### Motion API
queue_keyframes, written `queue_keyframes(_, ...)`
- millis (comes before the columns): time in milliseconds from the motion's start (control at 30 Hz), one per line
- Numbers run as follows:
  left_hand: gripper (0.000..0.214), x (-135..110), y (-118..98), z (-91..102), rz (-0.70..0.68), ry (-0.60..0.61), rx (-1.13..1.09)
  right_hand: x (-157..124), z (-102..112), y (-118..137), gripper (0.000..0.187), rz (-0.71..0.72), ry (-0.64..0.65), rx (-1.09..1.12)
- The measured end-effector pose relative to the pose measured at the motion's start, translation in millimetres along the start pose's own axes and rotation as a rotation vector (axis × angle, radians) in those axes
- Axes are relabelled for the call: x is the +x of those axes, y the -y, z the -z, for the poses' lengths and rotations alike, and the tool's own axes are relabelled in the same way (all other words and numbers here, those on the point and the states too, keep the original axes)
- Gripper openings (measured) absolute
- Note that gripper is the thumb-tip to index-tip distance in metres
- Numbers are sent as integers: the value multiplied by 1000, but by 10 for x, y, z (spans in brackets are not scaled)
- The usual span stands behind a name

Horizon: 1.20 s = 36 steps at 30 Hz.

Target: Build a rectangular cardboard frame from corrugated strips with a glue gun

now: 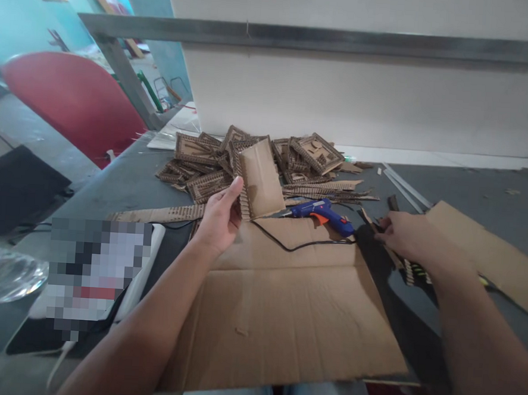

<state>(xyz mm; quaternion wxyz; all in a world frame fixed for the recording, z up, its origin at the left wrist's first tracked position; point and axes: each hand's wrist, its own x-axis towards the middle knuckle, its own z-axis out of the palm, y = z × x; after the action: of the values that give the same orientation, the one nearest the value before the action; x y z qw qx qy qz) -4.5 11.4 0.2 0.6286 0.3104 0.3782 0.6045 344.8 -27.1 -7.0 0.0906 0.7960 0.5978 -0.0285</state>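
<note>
My left hand grips a rectangular cardboard piece by its left edge, where a ridged corrugated strip runs along the side. The piece is held upright and tilted, above a large flat cardboard sheet. To the right, my right hand is closed, its fingertips pinching a thin cardboard strip among other strips on the table; the fingers partly hide it. Between the hands lies a blue glue gun with an orange trigger, its black cord looping over the sheet.
Behind is a pile of corrugated-edged cardboard pieces. Clear glue sticks and a cardboard panel lie right. A blurred-out device and a clear plastic bottle are at left. A red chair stands beyond the table.
</note>
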Motion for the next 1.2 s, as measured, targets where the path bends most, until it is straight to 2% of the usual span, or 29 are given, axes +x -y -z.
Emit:
queue_keyframes(100, 41, -20, 20, 7, -4, 62, 110, 12, 74, 48, 17, 8, 87, 2)
queue_keyframes(300, 45, -85, 55, -31, 37, 144, 199, 67, 300, 164, 7, 105, 121, 115)
queue_keyframes(400, 44, -98, 68, -36, 37, 145, 245, 32, 487, 214, 7, 90, 31, 215)
queue_keyframes(500, 42, -98, 81, -25, 13, 146, 292, -75, 687, 344, 8, 80, -97, 469)
queue_keyframes(600, 43, -104, 97, -16, 22, 143, 338, -240, 858, 636, 12, 274, -89, 837)
queue_keyframes(667, 44, -114, 106, -19, 28, 140, 380, -341, 926, 904, 14, 438, -119, 942)
queue_keyframes(733, 47, -127, 110, -31, 35, 142, 428, -395, 941, 1173, 12, 514, -169, 976)
queue_keyframes(800, 49, -139, 112, -43, 49, 149, 455, -395, 905, 1391, 13, 513, -215, 946)
queue_keyframes(867, 50, -147, 116, -49, 56, 155, 456, -365, 837, 1532, 15, 497, -207, 942)
queue_keyframes(1033, 45, -147, 140, -35, 42, 171, 472, -312, 660, 1644, 13, 484, -129, 964)
queue_keyframes(1200, 43, -140, 149, -23, 38, 189, 507, -316, 594, 1666, 13, 502, -141, 970)
